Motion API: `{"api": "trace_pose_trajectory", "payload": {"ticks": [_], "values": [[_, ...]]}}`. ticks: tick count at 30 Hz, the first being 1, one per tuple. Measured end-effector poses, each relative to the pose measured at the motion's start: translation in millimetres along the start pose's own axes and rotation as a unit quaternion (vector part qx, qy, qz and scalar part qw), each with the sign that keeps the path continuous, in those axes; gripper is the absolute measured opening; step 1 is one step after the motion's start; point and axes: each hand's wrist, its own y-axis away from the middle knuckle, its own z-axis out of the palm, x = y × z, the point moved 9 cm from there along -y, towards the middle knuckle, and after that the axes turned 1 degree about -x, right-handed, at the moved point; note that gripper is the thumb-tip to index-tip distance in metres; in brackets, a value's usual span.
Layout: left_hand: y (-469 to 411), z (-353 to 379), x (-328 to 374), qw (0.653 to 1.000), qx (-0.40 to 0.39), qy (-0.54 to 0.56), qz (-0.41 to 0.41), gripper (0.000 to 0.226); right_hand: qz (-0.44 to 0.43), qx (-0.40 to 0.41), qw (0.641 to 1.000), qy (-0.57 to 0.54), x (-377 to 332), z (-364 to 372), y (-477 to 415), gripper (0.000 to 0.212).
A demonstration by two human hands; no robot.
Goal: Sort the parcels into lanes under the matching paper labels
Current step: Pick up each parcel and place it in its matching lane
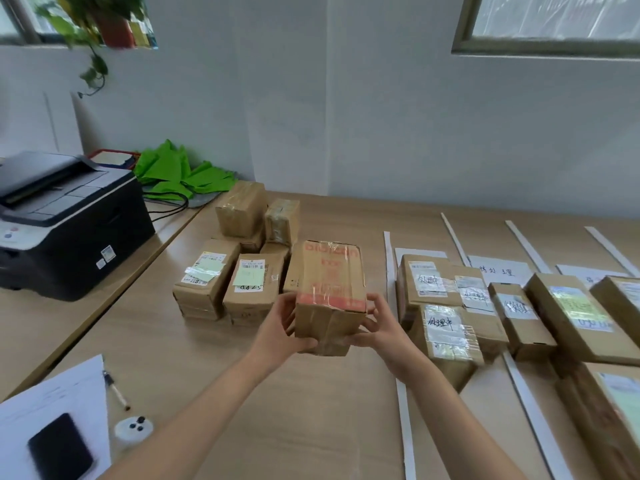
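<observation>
Both forearms extended forward. Left hand [281,323] and right hand [375,327] grip opposite sides of red-printed parcel [330,292], fingers curled, raised above desk [294,410].

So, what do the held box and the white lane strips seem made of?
The held box: brown cardboard, matte, wrapped in glossy clear tape that shows glare. The white lane strips: probably paper or thin card, flat and matte.

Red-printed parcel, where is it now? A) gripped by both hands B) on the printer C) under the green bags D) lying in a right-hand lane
A: the left hand and right hand grip the near end of the red-printed parcel from either side.
</observation>
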Motion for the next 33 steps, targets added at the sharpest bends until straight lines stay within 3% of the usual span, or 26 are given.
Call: {"api": "trace_pose_trajectory", "payload": {"ticks": [5, 7, 9, 13, 15, 18, 27, 29, 33], "values": [[13.8, -18.1, -0.6, 0.999, 0.000, -0.008, 0.040, 0.085, -0.029, 0.013, 0.999, 0.003, 9.5, 12.7, -5.2, 0.036], [17.2, -22.2, -4.6, 0.999, -0.023, -0.012, 0.035, 0.088, -0.035, 0.019, 0.999, 0.010, 7.5, 17.0, -5.6, 0.036], [19.9, -27.1, -8.5, 0.999, -0.043, -0.026, 0.019, 0.087, -0.027, 0.022, 0.999, 0.042, 9.1, 19.9, -6.2, 0.046], [24.7, -32.8, -10.9, 0.997, -0.068, -0.035, -0.004, 0.079, -0.050, 0.016, 0.987, 0.149, 13.4, 21.1, -8.2, 0.097], [27.5, -34.6, -15.2, 0.996, -0.077, -0.015, -0.029, 0.070, -0.057, -0.011, 0.987, 0.151, 11.1, 24.9, -6.4, 0.107], [32.2, -33.8, -21.8, 0.994, -0.093, 0.014, -0.048, 0.059, -0.050, -0.048, 0.994, 0.089, 3.3, 30.3, -2.8, 0.092], [30.0, -44.2, -30.7, 0.991, -0.019, 0.130, -0.029, 0.057, -0.046, 0.022, 0.996, 0.079, -1.3, 9.9, -4.6, 0.043], [27.6, -51.1, -28.0, 0.987, 0.019, 0.157, -0.028, 0.060, -0.038, 0.037, 0.996, 0.067, 1.8, 7.2, -4.0, 0.039], [24.6, -58.5, -28.3, 0.981, 0.075, 0.177, -0.037, 0.042, -0.030, 0.056, 0.997, 0.038, 4.7, 9.6, 3.0, 0.047]]}}
